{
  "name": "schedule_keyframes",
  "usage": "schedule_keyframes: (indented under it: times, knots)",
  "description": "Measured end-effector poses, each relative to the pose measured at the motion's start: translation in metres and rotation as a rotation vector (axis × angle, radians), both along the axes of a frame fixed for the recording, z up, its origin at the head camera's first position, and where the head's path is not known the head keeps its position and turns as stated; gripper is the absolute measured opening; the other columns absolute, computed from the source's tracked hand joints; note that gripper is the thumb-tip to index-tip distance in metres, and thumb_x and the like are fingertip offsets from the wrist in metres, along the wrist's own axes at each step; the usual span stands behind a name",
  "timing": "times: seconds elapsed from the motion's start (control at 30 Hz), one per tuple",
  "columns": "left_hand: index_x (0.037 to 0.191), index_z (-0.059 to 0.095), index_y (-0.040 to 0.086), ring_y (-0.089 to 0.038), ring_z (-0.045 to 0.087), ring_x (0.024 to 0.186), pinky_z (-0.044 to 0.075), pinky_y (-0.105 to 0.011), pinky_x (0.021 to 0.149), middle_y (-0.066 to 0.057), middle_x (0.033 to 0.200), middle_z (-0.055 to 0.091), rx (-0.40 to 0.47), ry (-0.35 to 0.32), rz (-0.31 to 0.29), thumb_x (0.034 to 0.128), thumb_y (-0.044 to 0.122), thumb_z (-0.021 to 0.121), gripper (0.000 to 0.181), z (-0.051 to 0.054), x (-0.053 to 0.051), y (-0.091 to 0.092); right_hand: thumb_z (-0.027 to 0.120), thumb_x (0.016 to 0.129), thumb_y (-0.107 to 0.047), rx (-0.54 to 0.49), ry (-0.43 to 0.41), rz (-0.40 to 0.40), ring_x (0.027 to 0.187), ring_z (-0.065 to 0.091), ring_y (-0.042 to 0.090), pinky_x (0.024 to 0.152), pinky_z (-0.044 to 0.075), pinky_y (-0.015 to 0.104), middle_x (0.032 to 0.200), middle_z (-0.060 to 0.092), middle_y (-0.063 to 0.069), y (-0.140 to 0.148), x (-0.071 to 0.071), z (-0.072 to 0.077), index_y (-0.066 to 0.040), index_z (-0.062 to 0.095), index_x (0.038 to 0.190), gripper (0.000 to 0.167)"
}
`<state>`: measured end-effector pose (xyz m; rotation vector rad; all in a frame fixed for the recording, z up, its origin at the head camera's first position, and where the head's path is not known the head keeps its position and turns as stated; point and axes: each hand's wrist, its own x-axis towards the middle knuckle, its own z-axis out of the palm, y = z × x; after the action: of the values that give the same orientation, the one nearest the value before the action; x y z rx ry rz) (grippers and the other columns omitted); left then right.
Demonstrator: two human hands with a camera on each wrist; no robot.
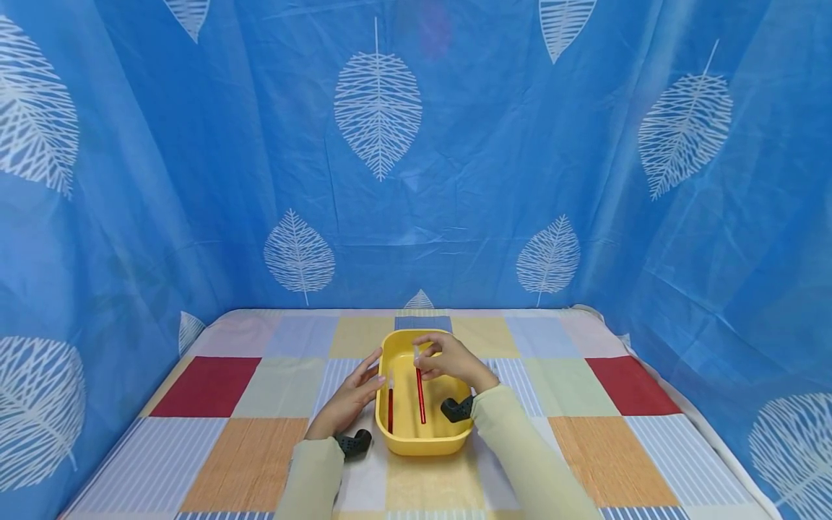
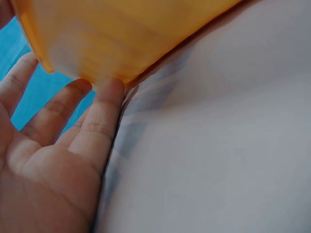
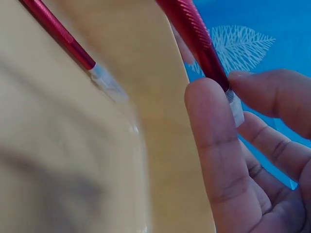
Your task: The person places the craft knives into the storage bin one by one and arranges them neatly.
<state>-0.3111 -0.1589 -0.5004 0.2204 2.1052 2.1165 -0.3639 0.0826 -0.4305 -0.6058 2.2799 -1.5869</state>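
Observation:
A yellow rectangular tray [image 1: 425, 446] stands on the cloth. The right hand [image 1: 448, 359] is over it, thumb and finger pinching a red pen-like tool [image 1: 420, 396] near its clear-capped end; the red shaft points down toward the tray floor. In the right wrist view the pinched tool [image 3: 197, 36] shows a ribbed red handle. A second red tool [image 1: 391, 410] with a clear cap lies along the tray's left side. The left hand [image 1: 351, 397] rests its fingertips on the tray's left wall, fingers extended; in the left wrist view they touch the yellow wall [image 2: 112, 43].
A patchwork-patterned cloth [image 1: 266, 462] covers the table around the tray. Blue curtains [image 1: 455, 180] with white leaf prints hang behind it and on both sides. Each wrist wears a dark strapped device.

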Motion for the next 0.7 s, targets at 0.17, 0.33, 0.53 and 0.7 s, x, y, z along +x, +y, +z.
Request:
schedule_keyframes:
  times: [0.17,0.33,0.53,0.7]
  knots:
    - [0.172,0.028,0.011,-0.052,0.027,0.159,0.033,-0.065,0.124,-0.033,0.172,0.025,0.002,-0.001,0.007,0.1104,0.015,0.062,0.071,0.000,0.000,0.000,0.069,0.102,0.004,0.007,-0.013,0.008,0.075,0.073,0.016,0.082,0.068,0.047,0.097,0.069,0.015,-0.009,0.000,-0.001,0.015,0.055,0.147,0.048]
    - [0.172,0.029,0.012,-0.052,0.029,0.158,0.034,-0.065,0.123,-0.033,0.172,0.026,-0.006,0.000,0.011,0.1101,0.016,0.063,0.071,-0.001,-0.001,0.000,0.067,0.103,0.005,0.027,-0.044,0.018,0.075,0.074,0.018,0.083,0.068,0.048,0.096,0.071,0.016,-0.015,0.001,-0.001,0.015,0.053,0.147,0.047]
    - [0.173,0.028,0.013,-0.052,0.034,0.156,0.035,-0.064,0.123,-0.033,0.171,0.028,-0.010,0.002,0.008,0.1103,0.017,0.064,0.072,-0.002,-0.002,0.000,0.068,0.103,0.005,0.056,-0.067,0.020,0.072,0.072,0.017,0.078,0.068,0.043,0.093,0.072,0.015,-0.020,-0.001,-0.007,0.013,0.056,0.145,0.044]
    - [0.173,0.027,0.013,-0.052,0.034,0.156,0.035,-0.065,0.123,-0.033,0.171,0.027,-0.004,0.003,0.001,0.1104,0.017,0.063,0.073,-0.002,-0.002,0.000,0.068,0.103,0.006,0.071,-0.101,0.020,0.068,0.069,0.015,0.074,0.068,0.039,0.089,0.070,0.014,-0.022,-0.004,-0.013,0.013,0.056,0.143,0.043]
